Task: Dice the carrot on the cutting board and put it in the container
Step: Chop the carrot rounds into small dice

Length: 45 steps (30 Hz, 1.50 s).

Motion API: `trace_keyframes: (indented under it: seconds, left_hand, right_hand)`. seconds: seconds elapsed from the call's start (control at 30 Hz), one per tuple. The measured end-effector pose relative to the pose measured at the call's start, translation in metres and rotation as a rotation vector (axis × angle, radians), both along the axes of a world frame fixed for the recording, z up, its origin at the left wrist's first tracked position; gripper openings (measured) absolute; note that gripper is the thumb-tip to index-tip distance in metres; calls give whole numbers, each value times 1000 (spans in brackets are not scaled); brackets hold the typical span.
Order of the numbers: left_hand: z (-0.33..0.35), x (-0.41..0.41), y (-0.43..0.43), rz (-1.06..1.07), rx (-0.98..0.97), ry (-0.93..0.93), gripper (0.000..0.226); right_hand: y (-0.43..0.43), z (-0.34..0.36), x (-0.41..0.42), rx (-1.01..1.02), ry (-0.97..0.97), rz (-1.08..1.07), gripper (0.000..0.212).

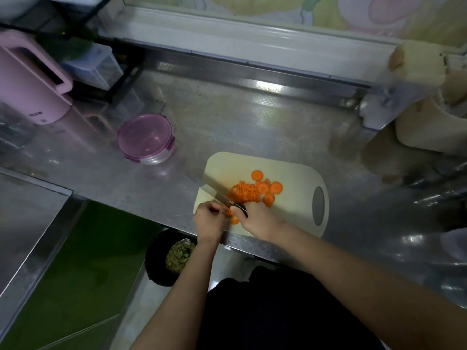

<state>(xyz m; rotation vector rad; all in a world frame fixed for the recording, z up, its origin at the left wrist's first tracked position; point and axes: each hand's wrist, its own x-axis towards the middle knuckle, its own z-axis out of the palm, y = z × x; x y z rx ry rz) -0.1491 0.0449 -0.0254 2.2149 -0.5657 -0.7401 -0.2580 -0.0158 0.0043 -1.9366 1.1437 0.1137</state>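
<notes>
- The cream cutting board (290, 173) lies on the steel counter (227, 117), its near edge at the counter's front lip and its oval handle hole at its right end
- The right hand (257, 218) sits over the board's near edge, fingers wrapped round the dark handle of the knife (219, 195); the blade runs from the handle towards the board's far-left corner
- The left hand (209, 221) is at the board's near-left corner, just beside the right hand; its curled fingers hold down a small carrot piece (228, 212) right against the blade
- One more orange piece (235, 219) lies on the board between the two hands
- The diced carrot (243, 192) is heaped near the middle of the board, just right of the blade
- The carrot rounds (262, 188) lie flat on the board, touching the right side of the heap, with one round a little farther back and apart from the others
- The container (146, 138), round and clear with a pink clip-on lid closed on it, stands on the counter well left of the board and farther back; none of the carrot is in it
- A pink kettle (27, 82) stands farther left again, beyond the container
- A black bowl (156, 261) of greenish chopped food is below the counter's front lip, down and left of the board
- A beige tub (424, 132) stands to the far right of the board
</notes>
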Motion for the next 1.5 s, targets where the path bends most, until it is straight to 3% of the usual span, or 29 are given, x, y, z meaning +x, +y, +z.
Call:
trace_keyframes:
  seconds: [0.27, 0.7, 1.5]
  left_hand:
    - [-8, 0, 1, 17, -40, -8, 16]
    - [1, -3, 6, 39, -99, 15, 12]
    - [3, -1, 4, 10, -6, 53, 10]
  right_hand:
    - [-16, 1, 0, 119, -35, -16, 53]
    - [-7, 17, -10, 77, -138, -1, 51]
    - [14, 15, -5, 27, 77, -1, 49]
